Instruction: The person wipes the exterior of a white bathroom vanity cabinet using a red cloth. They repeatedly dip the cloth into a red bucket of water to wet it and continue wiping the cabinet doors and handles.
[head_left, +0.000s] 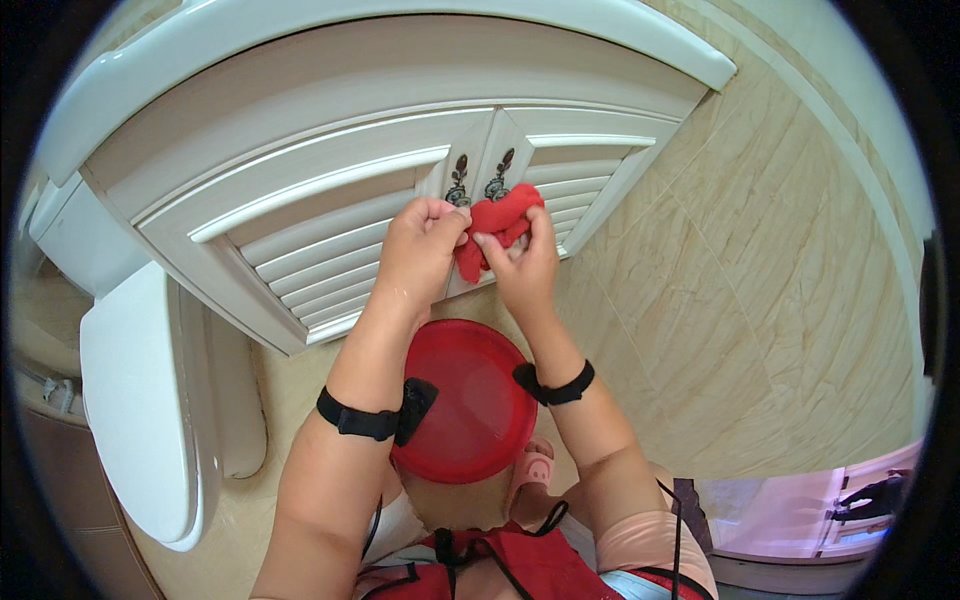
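Note:
A crumpled red cloth (504, 211) is bunched up in front of the two doors of a white louvred vanity cabinet (420, 64). My right hand (531, 259) grips it from the right, the thumb in front and the fingers bent behind. At the cloth's left edge, the fingertips of my left hand (421, 244) are pinched together on it. Just above those fingertips is the ornate dark metal handle (459, 178) of the left door. The right door's matching handle (498, 177) shows above the cloth, its lower end partly covered.
Below my forearms a red plastic basin (472, 405) stands on the tiled floor, apparently with water in it. A white toilet (139, 405) with its lid down is at the left. Marble-patterned wall tiles (735, 300) rise at the right. My foot wears a pink slipper (535, 469).

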